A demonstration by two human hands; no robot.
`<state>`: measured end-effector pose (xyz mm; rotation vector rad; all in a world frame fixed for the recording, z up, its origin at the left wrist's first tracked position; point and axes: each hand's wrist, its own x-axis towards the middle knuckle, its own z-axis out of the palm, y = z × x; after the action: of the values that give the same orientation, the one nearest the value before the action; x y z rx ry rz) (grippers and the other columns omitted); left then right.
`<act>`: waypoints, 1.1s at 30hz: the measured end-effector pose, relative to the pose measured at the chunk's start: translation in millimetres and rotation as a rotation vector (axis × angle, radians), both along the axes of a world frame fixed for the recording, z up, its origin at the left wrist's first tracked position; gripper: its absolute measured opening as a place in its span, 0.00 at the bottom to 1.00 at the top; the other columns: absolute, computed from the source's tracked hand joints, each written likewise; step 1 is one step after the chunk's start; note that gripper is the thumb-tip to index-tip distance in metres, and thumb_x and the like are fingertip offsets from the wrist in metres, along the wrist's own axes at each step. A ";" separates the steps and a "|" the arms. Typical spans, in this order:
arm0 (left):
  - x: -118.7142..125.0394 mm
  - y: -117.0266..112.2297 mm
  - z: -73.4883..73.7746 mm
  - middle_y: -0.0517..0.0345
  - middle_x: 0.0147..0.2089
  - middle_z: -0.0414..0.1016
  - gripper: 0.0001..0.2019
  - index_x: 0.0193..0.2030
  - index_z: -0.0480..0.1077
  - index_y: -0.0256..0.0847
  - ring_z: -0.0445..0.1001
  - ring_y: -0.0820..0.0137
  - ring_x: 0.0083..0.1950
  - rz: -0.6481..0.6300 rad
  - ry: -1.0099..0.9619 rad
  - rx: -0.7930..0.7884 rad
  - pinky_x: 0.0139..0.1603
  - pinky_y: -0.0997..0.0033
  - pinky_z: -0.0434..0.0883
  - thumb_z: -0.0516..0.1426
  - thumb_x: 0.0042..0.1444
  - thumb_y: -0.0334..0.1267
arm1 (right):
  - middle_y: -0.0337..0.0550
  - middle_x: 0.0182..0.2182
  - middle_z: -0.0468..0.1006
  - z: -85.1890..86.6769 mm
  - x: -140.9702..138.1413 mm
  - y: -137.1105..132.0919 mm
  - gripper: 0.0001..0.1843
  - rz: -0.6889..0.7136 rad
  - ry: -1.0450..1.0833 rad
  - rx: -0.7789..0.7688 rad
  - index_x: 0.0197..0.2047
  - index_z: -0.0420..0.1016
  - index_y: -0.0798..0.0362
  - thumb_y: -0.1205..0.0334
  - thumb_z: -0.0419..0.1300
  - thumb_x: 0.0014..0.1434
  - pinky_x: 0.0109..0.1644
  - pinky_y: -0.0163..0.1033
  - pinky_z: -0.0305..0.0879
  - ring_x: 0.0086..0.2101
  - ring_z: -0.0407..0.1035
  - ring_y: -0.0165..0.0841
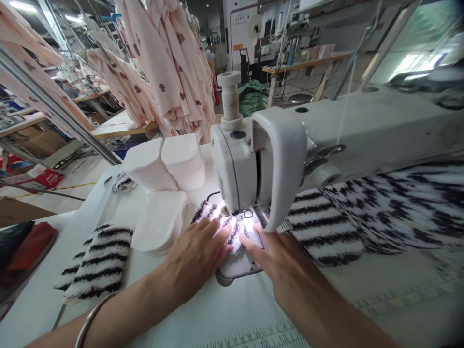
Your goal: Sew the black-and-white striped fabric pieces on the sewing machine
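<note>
We seem to be stitching. Our left hand, loosely flat, presses striped cloth under the machine; our right hand, across the cloth, thumb and forefinger parted, touches its edge. Feeding likely needs even pressure.

Location type: a garment sewing workshop. A white metal industrial sewing machine stands on the smooth pale worktop, its arm extending toward the right edge. A printed ruler scale with dark graduations lies toward the near edge. Stacks of white rounded cloth pieces stand near the far edge. Beyond that edge, pale pink cloth with dark motifs hangs in quantity, and wood-edged worktables occupy the floor.
</note>
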<state>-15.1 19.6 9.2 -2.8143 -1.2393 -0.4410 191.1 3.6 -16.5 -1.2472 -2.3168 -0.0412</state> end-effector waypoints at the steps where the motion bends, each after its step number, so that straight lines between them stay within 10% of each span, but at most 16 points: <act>1: 0.4 0.4 0.0 0.49 0.38 0.70 0.08 0.45 0.66 0.37 0.68 0.63 0.38 0.005 0.002 0.010 0.35 0.59 0.73 0.48 0.64 0.31 | 0.48 0.47 0.73 1.5 1.7 2.0 0.28 0.013 -0.002 0.015 0.53 0.72 0.48 0.76 0.41 0.58 0.44 0.44 0.70 0.47 0.67 0.39; 14: -14.0 27.2 13.8 0.54 0.40 0.72 0.11 0.51 0.65 0.40 0.71 0.69 0.41 -0.225 -0.014 -0.128 0.41 0.67 0.72 0.48 0.64 0.30 | 0.45 0.47 0.75 -9.6 -37.7 -35.8 0.28 -0.142 -0.025 0.099 0.54 0.70 0.56 0.77 0.42 0.54 0.44 0.46 0.64 0.49 0.65 0.41; 27: 14.5 -6.0 -5.4 0.50 0.40 0.68 0.07 0.44 0.66 0.37 0.65 0.63 0.37 0.185 0.035 0.010 0.34 0.59 0.70 0.51 0.60 0.31 | 0.43 0.52 0.72 -11.7 -8.7 -13.5 0.30 0.060 -0.049 0.000 0.58 0.67 0.52 0.78 0.42 0.55 0.49 0.46 0.66 0.52 0.62 0.39; 33: -6.5 5.1 9.4 0.50 0.45 0.69 0.11 0.50 0.64 0.37 0.68 0.65 0.45 -0.053 -0.038 -0.180 0.44 0.60 0.71 0.49 0.62 0.28 | 0.45 0.52 0.72 -12.7 -41.4 -38.7 0.29 -0.135 -0.046 0.073 0.60 0.64 0.58 0.76 0.42 0.57 0.46 0.46 0.64 0.51 0.62 0.41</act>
<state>-21.6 24.7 18.6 -3.0078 -1.2752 -0.4065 149.8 -35.1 -29.1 -1.3774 -2.2450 -0.2006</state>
